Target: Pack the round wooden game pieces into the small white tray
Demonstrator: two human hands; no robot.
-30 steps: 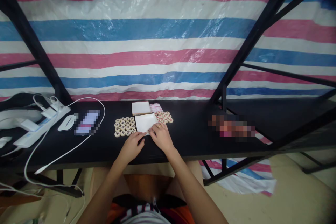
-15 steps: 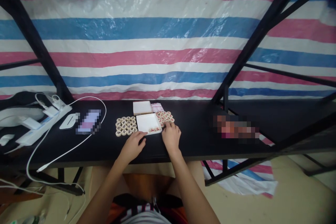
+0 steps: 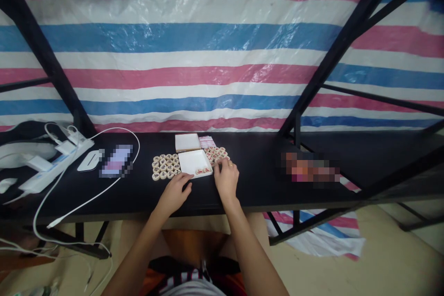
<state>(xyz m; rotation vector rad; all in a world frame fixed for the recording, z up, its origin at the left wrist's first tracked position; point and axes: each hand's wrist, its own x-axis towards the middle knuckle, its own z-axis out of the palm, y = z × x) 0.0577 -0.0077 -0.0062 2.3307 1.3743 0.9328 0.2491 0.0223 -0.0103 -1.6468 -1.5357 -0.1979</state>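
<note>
A white square tray lies on the black table, with two red-marked round game pieces in its near right corner. Left of it several black-marked wooden pieces sit in rows. Right of it lies a cluster of red-marked pieces. My left hand rests at the tray's near left corner, fingers curled, a fingertip touching the rim. My right hand is at the near edge of the red-marked cluster, fingers bent down onto the pieces; what they pinch is hidden.
A second white tray and a pink checked packet lie behind. At the left are a power strip with chargers and white cables, a white mouse and a blurred phone. Black frame bars and a striped tarp surround the table.
My right hand left the tray's near edge and moved right to the red-marked pieces. Two red-marked pieces now show in the tray. My left hand stayed put.
</note>
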